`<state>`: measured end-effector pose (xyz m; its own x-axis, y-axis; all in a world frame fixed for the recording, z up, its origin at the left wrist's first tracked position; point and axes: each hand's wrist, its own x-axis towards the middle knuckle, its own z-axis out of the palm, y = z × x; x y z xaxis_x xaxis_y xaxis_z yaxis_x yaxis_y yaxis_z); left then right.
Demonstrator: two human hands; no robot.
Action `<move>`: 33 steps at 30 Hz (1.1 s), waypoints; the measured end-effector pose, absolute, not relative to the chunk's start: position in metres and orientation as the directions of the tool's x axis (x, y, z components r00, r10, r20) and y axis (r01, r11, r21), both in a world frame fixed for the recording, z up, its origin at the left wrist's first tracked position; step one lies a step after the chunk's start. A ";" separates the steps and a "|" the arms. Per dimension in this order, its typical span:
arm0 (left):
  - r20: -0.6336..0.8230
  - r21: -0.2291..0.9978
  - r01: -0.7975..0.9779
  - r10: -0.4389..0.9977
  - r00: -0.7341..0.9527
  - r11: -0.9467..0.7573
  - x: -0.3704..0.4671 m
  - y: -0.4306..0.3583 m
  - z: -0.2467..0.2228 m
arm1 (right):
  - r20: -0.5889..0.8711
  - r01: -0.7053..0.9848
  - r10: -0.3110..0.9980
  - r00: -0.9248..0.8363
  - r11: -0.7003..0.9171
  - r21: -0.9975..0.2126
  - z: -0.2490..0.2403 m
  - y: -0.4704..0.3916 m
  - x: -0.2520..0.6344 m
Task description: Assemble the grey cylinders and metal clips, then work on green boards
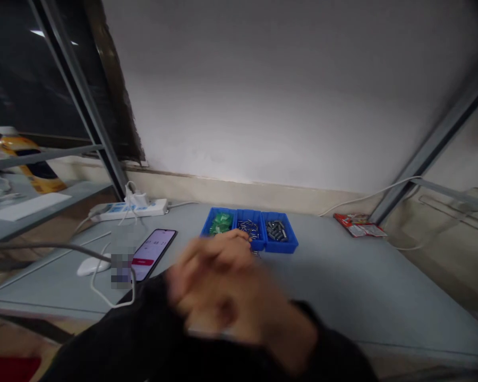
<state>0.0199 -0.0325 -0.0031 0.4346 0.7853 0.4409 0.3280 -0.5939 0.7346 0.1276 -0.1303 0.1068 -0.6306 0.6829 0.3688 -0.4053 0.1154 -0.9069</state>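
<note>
My right hand point(242, 297) reaches in from the lower right, smeared by motion, in front of my body. My left hand point(187, 268) is close against it and mostly hidden behind it; the blur hides the fingers and anything between them. Just beyond the hands stand three joined blue bins. Green pieces point(221, 223) lie in the left bin, thin metal pins or screws point(249, 228) in the middle one, and grey metal cylinders point(276, 230) in the right bin point(281, 246). A few small metal bits point(255, 253) show beside the middle bin's front edge.
A phone point(155, 252) lies left of the hands, with a white mouse point(93, 265) and looping cables beside it. Behind them is a power strip point(129, 209). A red packet point(359, 225) lies at the table's right back, near a metal post. A yellow bottle point(32, 162) stands far left.
</note>
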 end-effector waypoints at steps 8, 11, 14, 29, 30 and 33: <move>0.685 0.605 0.210 0.637 0.353 -0.768 0.022 -0.011 0.024 | 0.869 0.568 0.494 0.039 0.704 -0.426 0.051 0.001 0.227; 0.747 0.374 0.287 0.470 0.470 -0.882 0.023 -0.002 0.019 | 0.905 0.610 0.423 -0.045 0.729 -0.310 0.024 0.011 0.230; 0.765 0.198 0.335 0.359 0.534 -0.921 0.021 0.002 0.008 | 0.902 0.634 0.413 -0.125 0.732 -0.248 0.009 0.006 0.226; 0.847 0.252 0.290 0.355 0.395 -0.923 0.017 0.006 -0.009 | 0.839 0.679 0.494 -0.229 0.698 -0.226 -0.004 -0.011 0.190; 0.850 0.268 0.299 0.371 0.373 -0.916 0.018 0.004 -0.009 | 0.840 0.677 0.491 -0.231 0.701 -0.224 -0.003 -0.011 0.190; 0.851 0.320 0.318 0.418 0.317 -0.893 0.019 0.001 -0.007 | 0.825 0.665 0.497 -0.269 0.715 -0.214 -0.002 -0.011 0.193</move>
<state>0.0190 0.0007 -0.0069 0.3172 0.4178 0.8514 0.3178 -0.8927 0.3197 0.1926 -0.0112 -0.0018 -0.2687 0.4975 0.8248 0.6654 0.7150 -0.2145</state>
